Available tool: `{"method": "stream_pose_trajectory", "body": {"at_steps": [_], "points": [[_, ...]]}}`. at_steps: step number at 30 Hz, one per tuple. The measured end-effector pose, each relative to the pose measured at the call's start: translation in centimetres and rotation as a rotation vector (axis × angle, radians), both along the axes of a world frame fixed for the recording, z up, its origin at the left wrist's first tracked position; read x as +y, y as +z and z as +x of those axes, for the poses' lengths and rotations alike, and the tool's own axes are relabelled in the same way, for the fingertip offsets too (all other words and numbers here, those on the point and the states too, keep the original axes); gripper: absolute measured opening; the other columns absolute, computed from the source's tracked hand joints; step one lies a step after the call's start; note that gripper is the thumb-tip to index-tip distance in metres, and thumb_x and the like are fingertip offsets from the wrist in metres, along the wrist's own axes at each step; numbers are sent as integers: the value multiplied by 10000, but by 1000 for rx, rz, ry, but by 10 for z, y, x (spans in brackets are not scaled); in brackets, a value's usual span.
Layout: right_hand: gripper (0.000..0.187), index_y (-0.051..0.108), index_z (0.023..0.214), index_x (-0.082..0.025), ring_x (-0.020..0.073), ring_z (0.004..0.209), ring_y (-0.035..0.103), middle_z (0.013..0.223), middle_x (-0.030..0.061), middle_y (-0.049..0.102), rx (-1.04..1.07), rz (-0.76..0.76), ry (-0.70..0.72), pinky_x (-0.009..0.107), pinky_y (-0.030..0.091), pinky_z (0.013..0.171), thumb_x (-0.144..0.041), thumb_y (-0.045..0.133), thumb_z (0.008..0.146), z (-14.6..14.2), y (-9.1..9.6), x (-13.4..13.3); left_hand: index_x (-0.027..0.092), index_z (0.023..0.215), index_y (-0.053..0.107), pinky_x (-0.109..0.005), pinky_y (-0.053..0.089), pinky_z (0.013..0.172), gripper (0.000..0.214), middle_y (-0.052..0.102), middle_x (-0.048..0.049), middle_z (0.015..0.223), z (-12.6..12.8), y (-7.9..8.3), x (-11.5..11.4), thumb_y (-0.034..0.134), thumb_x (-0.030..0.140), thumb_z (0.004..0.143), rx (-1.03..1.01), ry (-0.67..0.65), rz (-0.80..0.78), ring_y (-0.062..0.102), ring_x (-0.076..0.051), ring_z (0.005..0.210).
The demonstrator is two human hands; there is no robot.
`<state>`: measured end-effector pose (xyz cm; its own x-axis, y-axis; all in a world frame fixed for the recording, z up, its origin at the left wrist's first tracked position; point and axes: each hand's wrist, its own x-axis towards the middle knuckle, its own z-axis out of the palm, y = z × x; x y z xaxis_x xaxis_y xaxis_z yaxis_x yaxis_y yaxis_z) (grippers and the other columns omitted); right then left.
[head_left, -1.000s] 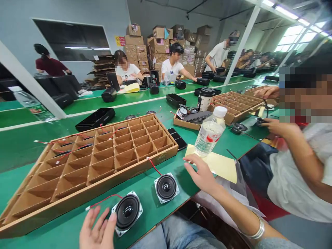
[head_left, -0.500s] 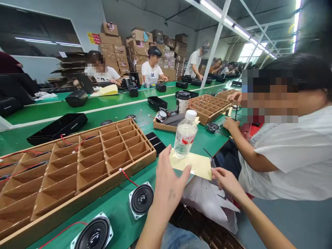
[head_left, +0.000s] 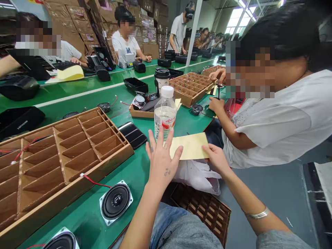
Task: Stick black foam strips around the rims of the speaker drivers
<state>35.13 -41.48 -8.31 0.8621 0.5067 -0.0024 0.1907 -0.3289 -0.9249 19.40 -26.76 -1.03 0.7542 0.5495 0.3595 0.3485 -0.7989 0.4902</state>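
My left hand (head_left: 162,160) lies with its fingers spread on the near left end of a yellow sheet (head_left: 190,146) at the green table's edge. My right hand (head_left: 216,159) pinches the sheet's near right edge between thumb and fingers. A clear water bottle (head_left: 165,114) with a white cap stands on the sheet's far end, just beyond my left fingertips. A white plastic bag (head_left: 198,174) hangs below the sheet.
A cardboard divider tray (head_left: 62,152) fills the left, with a black phone (head_left: 132,134) beside it. Two square speakers (head_left: 116,201) with red wires lie near the table edge. A co-worker in a white shirt (head_left: 282,117) sits close on the right. More people work across the green belt (head_left: 85,91).
My view has swung right. My left hand left the speaker and came onto the yellow sheet. My right hand moved to the sheet's right edge and closed on it.
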Motion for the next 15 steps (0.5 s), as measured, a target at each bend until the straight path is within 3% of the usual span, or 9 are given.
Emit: {"method": "stream_pose_trajectory", "body": {"at_steps": [3,7,11,15], "points": [[371,515,677,-153,94,383,431,507,-27,492,-142,-22,-139,210,341,341,-496,433,792,17,15,-33,313,1352,267,-612,149,1019,513,-15,-24,1492,5,-3,-5,394,413,866,36,-3,21,-71,-305,1345],[292,581,749,-163,127,392,461,449,-23,480,-380,-114,-265,231,356,396,-440,491,750,33,25,-77,290,1383,175,-622,167,1005,580,-98,-73,1483,-1,-12,-12,406,403,863,65,-22,26,-67,-318,1343],[271,647,806,-185,169,479,550,533,20,588,-573,-219,-243,267,428,512,-392,502,709,31,10,-111,262,1383,183,-614,210,1000,572,-42,-94,1487,-13,-17,-14,404,375,868,75,-57,14,-39,-324,1344],[274,649,799,-203,175,515,596,617,38,652,-662,-284,-177,265,458,530,-375,440,760,22,-11,-133,242,1335,307,-619,208,1001,482,86,-111,1480,-35,-20,-26,426,257,868,12,-61,85,8,-330,1346]]}}
